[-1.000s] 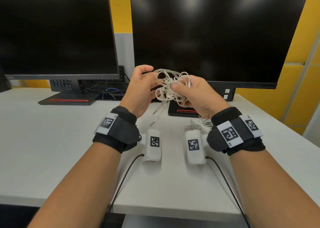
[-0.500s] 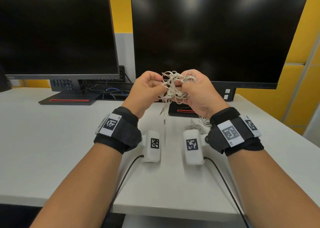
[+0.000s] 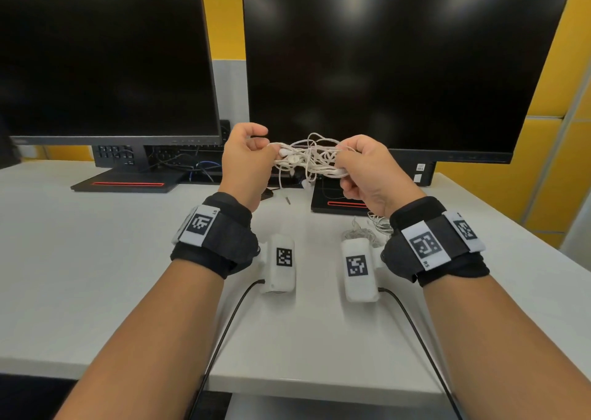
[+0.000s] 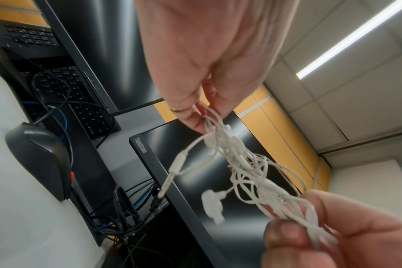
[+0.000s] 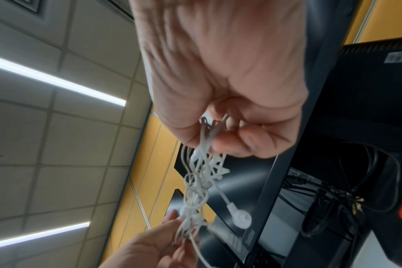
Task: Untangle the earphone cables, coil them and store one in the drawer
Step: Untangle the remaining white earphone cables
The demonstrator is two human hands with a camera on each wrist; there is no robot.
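A tangle of white earphone cables [image 3: 307, 159] [image 4: 246, 170] [image 5: 199, 183] hangs stretched in the air between both hands, above the white desk. My left hand [image 3: 248, 160] [image 4: 202, 116] pinches its left end. My right hand [image 3: 355, 164] [image 5: 216, 134] grips the right end with curled fingers. One earbud [image 4: 212, 204] [image 5: 241, 218] dangles below the knot, and a loose strand with a plug [image 3: 288, 199] trails down to the desk. No drawer shows in any view.
Two black monitors [image 3: 105, 61] [image 3: 406, 64] stand at the back of the desk [image 3: 96, 259]. More white cable [image 3: 374, 224] lies on the desk under my right wrist. A black mouse [image 4: 38, 157], a keyboard [image 4: 80, 98] and dark cables sit behind.
My hands have moved apart sideways, so the bunched knot is now pulled out into a longer, looser band between them. The hanging plug end has swung toward the back.
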